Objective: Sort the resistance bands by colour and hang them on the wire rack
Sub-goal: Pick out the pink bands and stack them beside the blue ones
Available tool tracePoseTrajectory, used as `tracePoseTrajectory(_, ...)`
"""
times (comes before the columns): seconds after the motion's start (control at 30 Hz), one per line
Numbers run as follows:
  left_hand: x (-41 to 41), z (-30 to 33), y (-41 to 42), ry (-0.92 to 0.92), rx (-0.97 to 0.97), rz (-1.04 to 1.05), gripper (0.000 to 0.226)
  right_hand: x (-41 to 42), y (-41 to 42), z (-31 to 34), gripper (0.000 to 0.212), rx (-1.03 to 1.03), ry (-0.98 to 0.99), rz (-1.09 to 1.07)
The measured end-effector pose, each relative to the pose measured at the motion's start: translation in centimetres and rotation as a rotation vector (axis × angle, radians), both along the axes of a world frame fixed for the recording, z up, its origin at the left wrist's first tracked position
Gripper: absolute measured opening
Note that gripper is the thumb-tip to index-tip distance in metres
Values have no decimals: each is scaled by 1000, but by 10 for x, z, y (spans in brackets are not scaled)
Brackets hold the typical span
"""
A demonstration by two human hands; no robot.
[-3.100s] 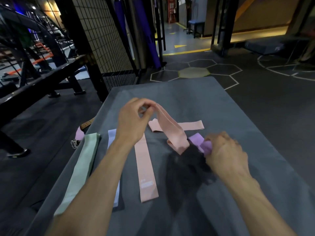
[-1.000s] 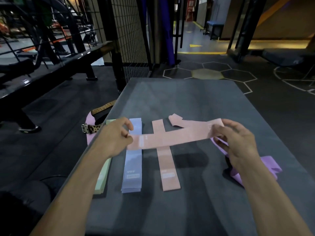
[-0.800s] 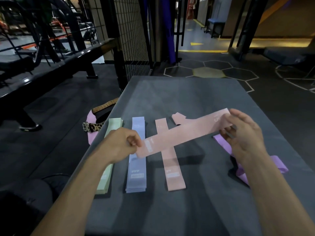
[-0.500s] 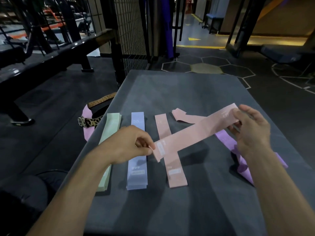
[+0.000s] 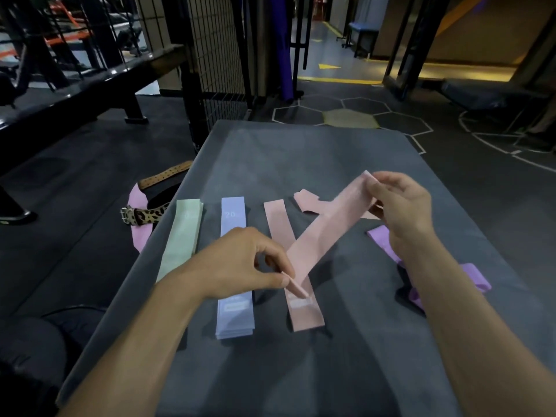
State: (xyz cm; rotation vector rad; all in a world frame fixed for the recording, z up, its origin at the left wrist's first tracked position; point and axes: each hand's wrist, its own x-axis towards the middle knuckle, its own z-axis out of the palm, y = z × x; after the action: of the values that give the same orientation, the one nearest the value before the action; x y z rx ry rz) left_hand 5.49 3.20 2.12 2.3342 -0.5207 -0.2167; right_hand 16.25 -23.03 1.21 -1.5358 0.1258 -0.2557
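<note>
Both hands hold one pink band [image 5: 326, 233] stretched flat above the grey table [image 5: 301, 152]. The left hand [image 5: 240, 263] pinches its near end between thumb and forefinger, low over another pink band [image 5: 288, 254] lying on the table; the right hand [image 5: 400, 206] pinches the far end, raised higher. To the left lie a blue band [image 5: 233, 260] and a green band [image 5: 180, 236], side by side. A purple band [image 5: 469, 275] lies crumpled under the right forearm, and a third pink band [image 5: 307, 201] lies beyond.
</note>
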Motion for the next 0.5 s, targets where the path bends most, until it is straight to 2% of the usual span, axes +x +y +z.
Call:
tracePoseTrajectory(0.07, 2, -4, -6, 19, 17, -8, 7, 14, 14, 13, 4, -112, -51, 61)
tracePoseTrajectory(0.27, 4, -16, -29, 70, 100, -91, 15, 74, 72, 28, 22, -390, -121, 300)
tracePoseTrajectory(0.37, 7, -24, -39, 122, 147, -89, 21, 94, 94, 18, 12, -605, -90, 412)
tracePoseTrajectory(0.5, 12, -30, -47, 186, 139, -110, 15, 111, 107, -8, 12, -826, 26, 509)
